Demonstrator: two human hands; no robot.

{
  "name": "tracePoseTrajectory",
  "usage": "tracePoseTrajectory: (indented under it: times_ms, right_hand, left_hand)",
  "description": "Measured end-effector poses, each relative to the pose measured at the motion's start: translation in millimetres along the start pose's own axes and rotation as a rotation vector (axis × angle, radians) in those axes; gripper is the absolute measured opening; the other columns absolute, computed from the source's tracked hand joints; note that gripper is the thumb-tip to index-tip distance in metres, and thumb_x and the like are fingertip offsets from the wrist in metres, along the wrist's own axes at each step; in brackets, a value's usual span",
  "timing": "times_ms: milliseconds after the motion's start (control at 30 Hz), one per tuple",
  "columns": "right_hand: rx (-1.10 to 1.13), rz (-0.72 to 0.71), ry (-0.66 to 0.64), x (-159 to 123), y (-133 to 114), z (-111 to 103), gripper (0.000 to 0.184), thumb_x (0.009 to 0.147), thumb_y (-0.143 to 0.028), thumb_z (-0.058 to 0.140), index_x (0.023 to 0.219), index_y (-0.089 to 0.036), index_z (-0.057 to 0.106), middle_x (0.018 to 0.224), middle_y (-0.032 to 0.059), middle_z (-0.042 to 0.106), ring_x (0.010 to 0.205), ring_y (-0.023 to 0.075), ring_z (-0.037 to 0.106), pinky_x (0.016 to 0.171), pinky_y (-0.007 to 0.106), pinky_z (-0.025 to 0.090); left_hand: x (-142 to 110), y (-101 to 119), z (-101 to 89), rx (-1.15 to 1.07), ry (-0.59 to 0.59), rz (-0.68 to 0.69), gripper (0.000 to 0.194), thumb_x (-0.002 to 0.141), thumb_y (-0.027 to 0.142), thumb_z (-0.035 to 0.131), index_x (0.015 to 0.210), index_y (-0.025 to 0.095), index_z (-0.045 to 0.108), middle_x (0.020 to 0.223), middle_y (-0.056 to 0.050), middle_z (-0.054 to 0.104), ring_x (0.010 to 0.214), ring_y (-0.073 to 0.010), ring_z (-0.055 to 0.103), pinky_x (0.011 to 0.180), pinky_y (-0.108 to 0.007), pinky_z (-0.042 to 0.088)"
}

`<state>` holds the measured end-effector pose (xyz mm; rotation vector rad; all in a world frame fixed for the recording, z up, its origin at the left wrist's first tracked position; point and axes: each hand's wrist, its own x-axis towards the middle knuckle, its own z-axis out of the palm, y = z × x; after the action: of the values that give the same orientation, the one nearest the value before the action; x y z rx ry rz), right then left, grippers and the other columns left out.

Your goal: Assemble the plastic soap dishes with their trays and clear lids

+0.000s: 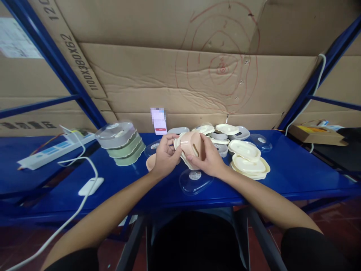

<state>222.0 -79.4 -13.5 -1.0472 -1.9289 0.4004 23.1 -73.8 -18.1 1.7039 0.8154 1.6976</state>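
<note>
Above the table's front middle, a peach-pink plastic soap dish base point(189, 142) with a slot is tilted up on its side. My right hand point(210, 156) is closed around its right side. My left hand point(167, 154) pinches a cream soap dish tray point(184, 160) at the left, pressed against the pink base; whether the two are joined I cannot tell. A clear lid with a round label point(195, 180) lies just below my hands. Another pink piece point(151, 162) is partly hidden behind my left hand.
Cream trays point(249, 165) are stacked at right, with grey bases point(239, 133) and another clear lid point(260, 142) behind. Grey and green dishes point(121, 145) stand stacked at left. A phone point(160, 122) leans against the cardboard. A power strip point(58, 150) and white cable point(91, 162) are further left.
</note>
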Motion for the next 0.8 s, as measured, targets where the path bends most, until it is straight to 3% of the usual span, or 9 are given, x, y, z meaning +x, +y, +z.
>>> tracePoseTrajectory:
  times_ms: [200, 433, 633, 800]
  right_hand:
    - [0.003, -0.031, 0.052, -2, 0, -1, 0.104, 0.084, -0.069, 0.074, 0.164, -0.014, 0.037, 0.158, 0.0267, 0.056, 0.149, 0.0438, 0.053, 0.126, 0.068, 0.040]
    - [0.026, -0.005, 0.091, 4, 12, -1, 0.100, 0.086, -0.071, 0.070, 0.161, -0.013, 0.039, 0.158, 0.0281, 0.055, 0.149, 0.0428, 0.053, 0.126, 0.066, 0.039]
    - [0.025, -0.023, 0.130, 7, 17, -2, 0.097, 0.088, -0.073, 0.066, 0.160, -0.014, 0.040, 0.156, 0.0264, 0.057, 0.150, 0.0421, 0.052, 0.127, 0.066, 0.037]
    - [0.026, -0.027, 0.135, 6, 19, -1, 0.098, 0.088, -0.075, 0.065, 0.161, -0.015, 0.039, 0.158, 0.0256, 0.056, 0.152, 0.0415, 0.050, 0.128, 0.065, 0.037]
  left_hand:
    - [-2, 0, -6.6, -0.013, -0.101, 0.071, 0.042, 0.098, 0.046, 0.074, 0.127, 0.025, 0.054, 0.106, -0.007, 0.071, 0.072, -0.0142, 0.068, 0.061, -0.026, 0.056]
    - [-2, -7, 0.5, -0.075, -0.183, 0.115, 0.050, 0.096, 0.039, 0.078, 0.133, 0.024, 0.048, 0.110, -0.007, 0.067, 0.091, -0.0151, 0.073, 0.081, -0.028, 0.061]
    - [-2, -2, 6.0, -0.172, -0.138, -0.037, 0.060, 0.087, 0.034, 0.086, 0.131, 0.024, 0.048, 0.096, -0.001, 0.069, 0.087, -0.0149, 0.073, 0.083, -0.030, 0.062]
    - [0, 6, 4.0, -0.182, -0.158, -0.211, 0.040, 0.081, 0.036, 0.090, 0.101, 0.019, 0.060, 0.088, -0.003, 0.072, 0.078, -0.0151, 0.072, 0.076, -0.029, 0.063]
